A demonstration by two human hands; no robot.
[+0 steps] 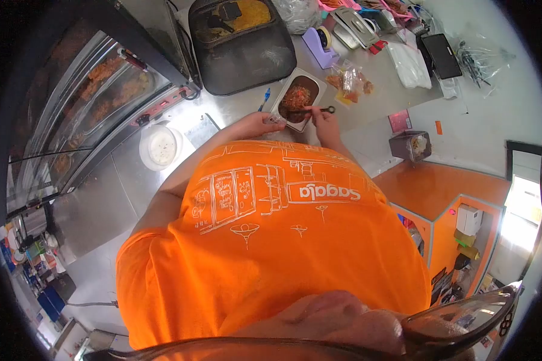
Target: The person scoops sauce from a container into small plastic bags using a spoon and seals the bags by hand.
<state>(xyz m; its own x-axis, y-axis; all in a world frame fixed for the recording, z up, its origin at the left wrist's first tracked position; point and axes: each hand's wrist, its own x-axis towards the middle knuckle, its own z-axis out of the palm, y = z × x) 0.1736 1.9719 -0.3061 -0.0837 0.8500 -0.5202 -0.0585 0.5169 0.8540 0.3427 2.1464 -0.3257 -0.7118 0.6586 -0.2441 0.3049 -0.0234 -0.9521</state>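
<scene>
A rectangular metal container (pixel 318 95) on the counter holds chunky red-brown sauce (pixel 299 96). My right hand (pixel 325 126) is at its near right edge, with its fingers closed on a dark spoon (pixel 327 109). The spoon's handle end points right, and its other end dips into the sauce. Beside the near left edge, my left hand (pixel 258 124) pinches a small clear plastic bag (pixel 276 120). Part of the bag is hidden by the fingers. A blue pen (pixel 265 98) lies just beyond my left hand.
A black lidded pan (pixel 241 66) stands behind the container. Left are a glass food case (pixel 96 108) and a white round tub (pixel 161 148). On the right are a purple tape dispenser (pixel 320 49), packed sachets (pixel 350 83), white plastic bags (pixel 408 63) and a bin (pixel 408 146).
</scene>
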